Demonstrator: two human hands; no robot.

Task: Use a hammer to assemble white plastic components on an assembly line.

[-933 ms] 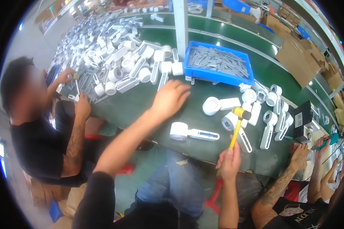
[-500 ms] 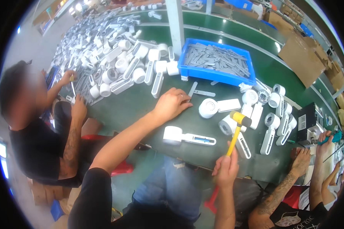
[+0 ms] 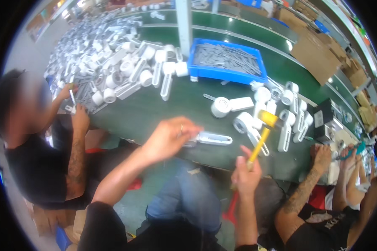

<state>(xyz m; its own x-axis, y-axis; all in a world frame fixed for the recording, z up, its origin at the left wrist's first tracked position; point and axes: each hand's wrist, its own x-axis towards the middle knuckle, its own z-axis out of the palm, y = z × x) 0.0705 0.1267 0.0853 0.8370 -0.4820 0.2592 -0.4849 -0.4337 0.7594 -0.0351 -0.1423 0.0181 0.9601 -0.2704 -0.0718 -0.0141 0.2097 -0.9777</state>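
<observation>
My left hand (image 3: 171, 136) hovers over a white plastic housing (image 3: 215, 138) with a long slotted handle, near the table's front edge. Its round head is mostly hidden by the hand. My fingers are pinched together, blurred, apparently on a thin grey strip seen only in part. In my right hand (image 3: 246, 173) is a mallet (image 3: 259, 146) with a yellow handle and a yellow and black head, raised to the right of the housing. Another grey strip (image 3: 209, 97) lies beyond, beside a second white housing (image 3: 241, 103).
A blue bin (image 3: 226, 75) of grey strips stands at the back. White housings (image 3: 285, 129) lie at right, and a large pile (image 3: 125, 67) of them at left. Co-workers sit on both sides; a tattooed arm (image 3: 301, 188) reaches in at right beside a black box (image 3: 324, 119).
My left hand has come back from the strips toward the housing, and one of the two strips is gone from that spot. The mallet stays in my right hand. The view has shifted slightly.
</observation>
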